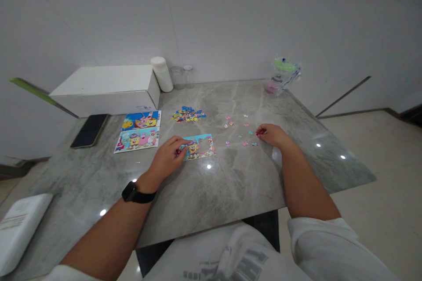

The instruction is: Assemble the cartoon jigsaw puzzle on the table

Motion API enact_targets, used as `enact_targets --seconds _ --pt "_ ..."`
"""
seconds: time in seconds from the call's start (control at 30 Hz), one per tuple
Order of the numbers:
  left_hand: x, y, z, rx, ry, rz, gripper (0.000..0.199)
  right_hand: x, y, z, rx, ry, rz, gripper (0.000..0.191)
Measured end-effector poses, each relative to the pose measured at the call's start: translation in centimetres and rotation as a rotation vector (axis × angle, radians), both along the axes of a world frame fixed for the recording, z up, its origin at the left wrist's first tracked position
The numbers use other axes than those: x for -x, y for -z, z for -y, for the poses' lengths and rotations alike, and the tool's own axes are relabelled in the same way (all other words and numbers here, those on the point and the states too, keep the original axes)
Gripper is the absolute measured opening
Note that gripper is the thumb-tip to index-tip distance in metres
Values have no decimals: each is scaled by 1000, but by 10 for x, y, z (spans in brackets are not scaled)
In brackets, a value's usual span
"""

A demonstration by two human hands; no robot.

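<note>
A partly assembled jigsaw puzzle (201, 151) lies on the table, with a grey gap in the right half of its cartoon picture. My left hand (169, 154) rests over the puzzle's left end, index finger stretched across it and thumb apart, hiding that end. Off to the right, my right hand (271, 135) pinches a small jigsaw piece (257, 134) just above or at the tabletop; the fingers partly hide it. Several loose pieces (245, 144) are spread between my hands. Behind the puzzle sits a heap of mostly blue and yellow pieces (187, 114).
Two cartoon picture cards (136, 139) lie left of the puzzle, beside a dark phone (90, 131). At the back stand a white box (108, 83), a white bottle (162, 74) and clear glasses (187, 77). A plastic bag (281, 77) is at back right, a white case (23, 228) front left.
</note>
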State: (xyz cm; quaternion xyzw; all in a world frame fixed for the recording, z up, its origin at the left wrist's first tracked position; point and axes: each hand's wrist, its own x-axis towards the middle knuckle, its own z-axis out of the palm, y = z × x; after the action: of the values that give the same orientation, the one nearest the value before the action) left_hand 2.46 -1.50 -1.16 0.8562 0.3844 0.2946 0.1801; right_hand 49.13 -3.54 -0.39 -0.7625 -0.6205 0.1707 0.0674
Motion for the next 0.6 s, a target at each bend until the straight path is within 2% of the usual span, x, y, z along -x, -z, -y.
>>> enact_targets --seconds 0.23,0.6 --pt "2 3 -1 -18 -4 -4 29 -3 1 0 -27 26 58 15" --pt "-1 -2 2 -4 9 13 30 -3 4 -1 -118 46 93 19"
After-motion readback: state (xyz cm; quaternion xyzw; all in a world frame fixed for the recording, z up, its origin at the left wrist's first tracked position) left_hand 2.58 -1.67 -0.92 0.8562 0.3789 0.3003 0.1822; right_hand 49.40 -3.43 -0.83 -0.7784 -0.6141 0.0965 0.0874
